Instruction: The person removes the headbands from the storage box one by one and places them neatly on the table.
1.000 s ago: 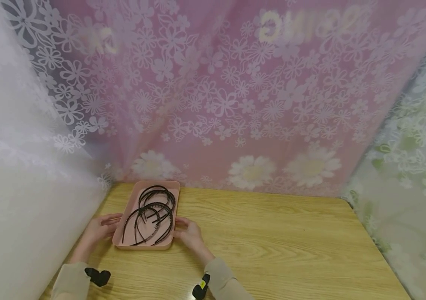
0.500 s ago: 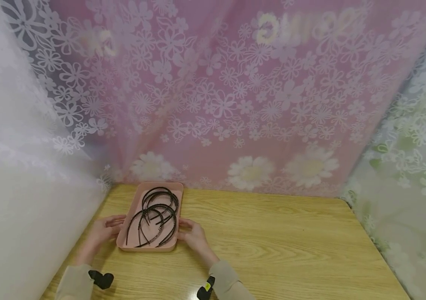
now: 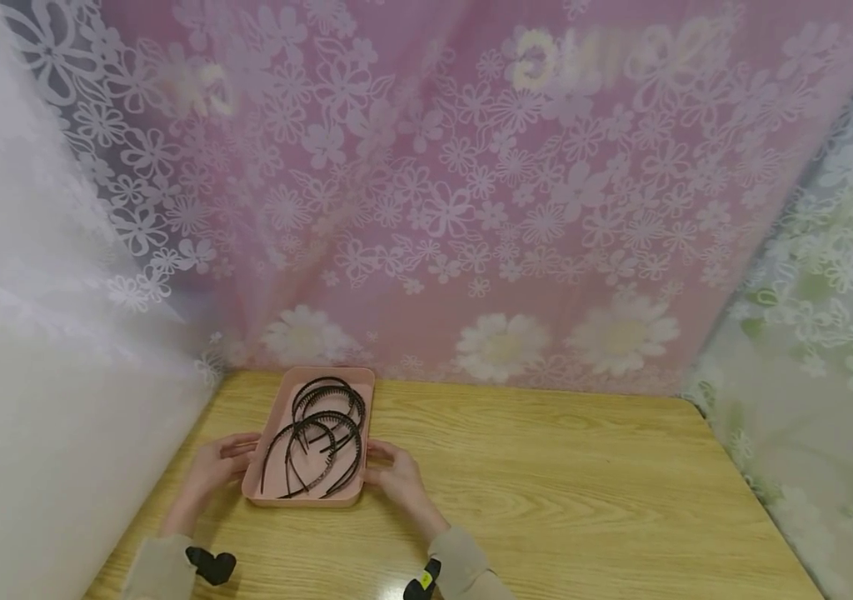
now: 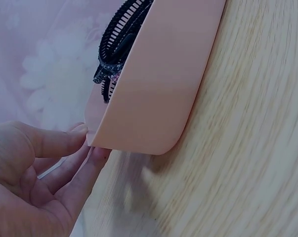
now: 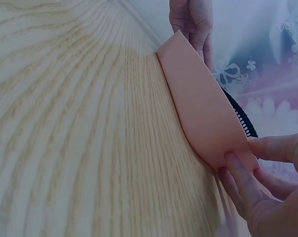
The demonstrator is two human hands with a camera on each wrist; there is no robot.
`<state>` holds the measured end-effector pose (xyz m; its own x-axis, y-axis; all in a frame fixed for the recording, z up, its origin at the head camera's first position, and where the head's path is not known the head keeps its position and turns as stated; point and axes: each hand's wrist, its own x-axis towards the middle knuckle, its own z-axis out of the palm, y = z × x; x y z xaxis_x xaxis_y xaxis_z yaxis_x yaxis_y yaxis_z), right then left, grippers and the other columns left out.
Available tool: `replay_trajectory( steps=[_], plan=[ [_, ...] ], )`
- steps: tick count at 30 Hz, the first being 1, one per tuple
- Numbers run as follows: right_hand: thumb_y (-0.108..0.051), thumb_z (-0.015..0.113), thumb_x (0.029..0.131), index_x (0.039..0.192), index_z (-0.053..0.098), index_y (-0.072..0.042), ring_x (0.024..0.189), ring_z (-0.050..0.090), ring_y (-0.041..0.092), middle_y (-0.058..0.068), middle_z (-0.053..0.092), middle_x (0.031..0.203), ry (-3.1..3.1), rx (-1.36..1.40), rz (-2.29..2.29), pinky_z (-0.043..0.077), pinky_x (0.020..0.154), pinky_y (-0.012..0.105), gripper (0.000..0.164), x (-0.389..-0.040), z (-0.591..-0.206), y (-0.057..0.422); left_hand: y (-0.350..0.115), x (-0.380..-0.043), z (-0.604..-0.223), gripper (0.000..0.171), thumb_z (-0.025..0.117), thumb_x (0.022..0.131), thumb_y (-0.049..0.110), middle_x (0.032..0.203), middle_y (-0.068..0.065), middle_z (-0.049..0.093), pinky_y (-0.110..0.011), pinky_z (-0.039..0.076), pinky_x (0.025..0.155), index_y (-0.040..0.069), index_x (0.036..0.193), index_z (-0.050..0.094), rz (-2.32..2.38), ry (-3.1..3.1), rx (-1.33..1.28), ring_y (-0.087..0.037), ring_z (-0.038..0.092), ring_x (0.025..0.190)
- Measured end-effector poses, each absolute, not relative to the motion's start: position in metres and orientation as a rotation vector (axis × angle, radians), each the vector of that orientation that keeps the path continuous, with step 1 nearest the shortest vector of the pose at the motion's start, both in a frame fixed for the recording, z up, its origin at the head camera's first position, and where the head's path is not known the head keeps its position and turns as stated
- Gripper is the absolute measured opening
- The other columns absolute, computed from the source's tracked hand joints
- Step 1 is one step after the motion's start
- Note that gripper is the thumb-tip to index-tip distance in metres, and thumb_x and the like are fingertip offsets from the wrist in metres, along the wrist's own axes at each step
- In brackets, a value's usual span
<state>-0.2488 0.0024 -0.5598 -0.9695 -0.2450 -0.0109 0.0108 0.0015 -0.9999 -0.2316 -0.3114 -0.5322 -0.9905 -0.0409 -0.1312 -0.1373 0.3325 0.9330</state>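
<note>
A shallow pink tray (image 3: pixel 302 502) lies on the wooden table toward the left. Inside it several black toothed headbands (image 3: pixel 333 414) overlap one another. At its left side, my left hand (image 3: pixel 215 468) grips the rim, thumb on top and fingers underneath along the outer wall in the left wrist view. My right hand (image 3: pixel 399 479) holds the opposite side; the right wrist view has its thumb at the rim and its fingers (image 5: pixel 242 180) against the outer wall. A dark glittery bow (image 4: pixel 106 72) shows on one headband (image 4: pixel 110 42) in the left wrist view.
The wood-grain table (image 3: pixel 584 492) extends well to the right of the tray. A pink flowered curtain (image 3: pixel 426 233) hangs behind its back edge. Pale curtains close off the left (image 3: pixel 44 375) and right sides. Black cameras (image 3: pixel 211 567) are strapped at both wrists.
The tray with its headbands has slid a little to the right and slightly toward the person. Both hands have moved along with it, keeping their hold on its sides.
</note>
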Motion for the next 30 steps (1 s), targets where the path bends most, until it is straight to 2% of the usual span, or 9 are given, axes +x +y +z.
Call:
replay_trajectory(
  steps=[4,12,30],
  plan=[
    [0.015,0.07,0.08,0.135,0.055,0.014,0.111,0.066,0.045,0.033,0.061,0.129,2.073,-0.249,-2.083,0.061,0.082,0.036,0.058,-0.249,-0.563,0.007,-0.309,-0.231,-0.536,0.046,0.057,0.102,0.004,0.139,-0.034,0.054,-0.032,0.06,0.083,-0.012,0.145,0.047,1.771,2.481,-0.16,-0.031,0.067,0.112],
    [0.01,0.071,0.081,0.138,0.056,0.009,0.11,0.068,0.035,0.028,0.062,0.132,2.025,-0.216,-2.093,0.061,0.081,0.034,0.059,-0.244,-0.558,0.02,-0.3,-0.231,-0.536,0.045,0.058,0.102,0.003,0.137,-0.032,0.057,-0.033,0.06,0.084,-0.011,0.143,0.049,1.792,2.462,-0.162,-0.033,0.067,0.113],
    [0.012,0.069,0.083,0.14,0.052,0.013,0.112,0.066,0.04,0.033,0.057,0.135,1.974,-0.215,-2.118,0.06,0.085,0.038,0.059,-0.241,-0.557,0.045,-0.278,-0.234,-0.538,0.045,0.06,0.101,0.003,0.138,-0.032,0.056,-0.035,0.06,0.085,-0.009,0.143,0.051,1.837,2.421,-0.146,-0.035,0.067,0.115]
  ],
)
